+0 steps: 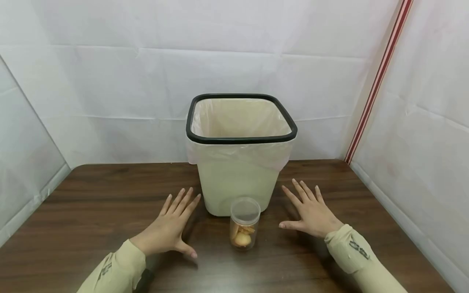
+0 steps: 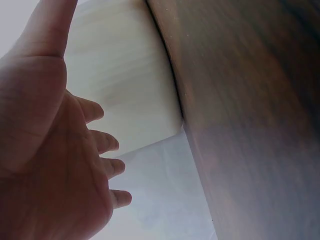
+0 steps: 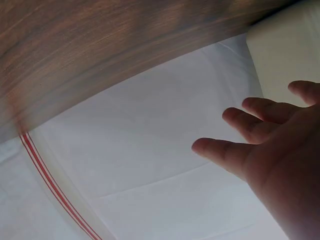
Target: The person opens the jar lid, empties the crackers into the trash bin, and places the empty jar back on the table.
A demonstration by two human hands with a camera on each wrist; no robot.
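Observation:
A clear plastic jar stands upright on the table, with several round golden biscuits in its lower part. Right behind it is a cream trash bin with a black rim and a thin clear liner folded over its top. My left hand is spread palm down to the left of the jar and bin, holding nothing. On the other side, my right hand is likewise spread, fingers toward the back and nothing in it. Both wrist views show the fingers apart, with the bin's wall beyond them.
The dark wood table has its far edge just behind the bin. White sheeting hangs at the back and both sides. A red-striped band runs down the back right corner.

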